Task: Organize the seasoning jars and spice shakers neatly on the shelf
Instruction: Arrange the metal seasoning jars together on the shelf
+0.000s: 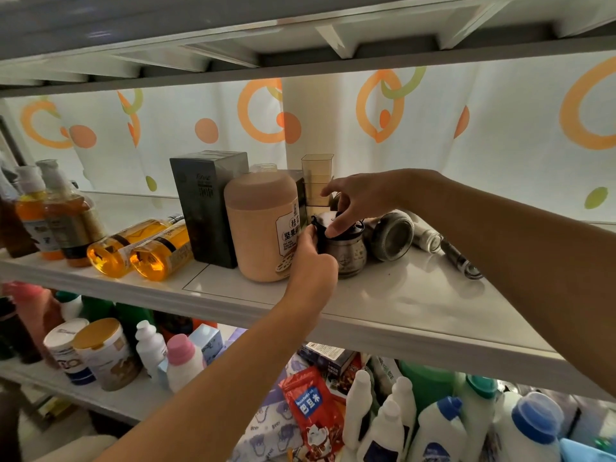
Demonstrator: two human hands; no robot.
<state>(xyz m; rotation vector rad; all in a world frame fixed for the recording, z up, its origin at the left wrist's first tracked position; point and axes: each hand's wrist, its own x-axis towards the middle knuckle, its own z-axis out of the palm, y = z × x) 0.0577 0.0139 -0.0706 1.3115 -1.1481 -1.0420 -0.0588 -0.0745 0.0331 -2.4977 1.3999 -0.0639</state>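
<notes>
Silver metal seasoning jar [348, 256] with a dark lid stands upright on the white shelf [416, 295], just beside a big peach-coloured plastic jar [260, 228] with a printed label. The left hand [311, 253] grips the seasoning jar from its left side, with the fingers curled round the body. The right hand [355, 200] is above it. Its thumb presses on the front of the lid and the other fingers bend over the top, so the lid is held between them; only the index finger is stretched out. To the right of this jar a second round metal jar [393, 235] lies on its side, very close; whether they touch is not clear. Next to that one lies a small clear glass shaker [426, 236]. On the left of the peach jar stands a tall dark box [210, 201], and further left two amber bottles [163, 253] lie flat.
</notes>
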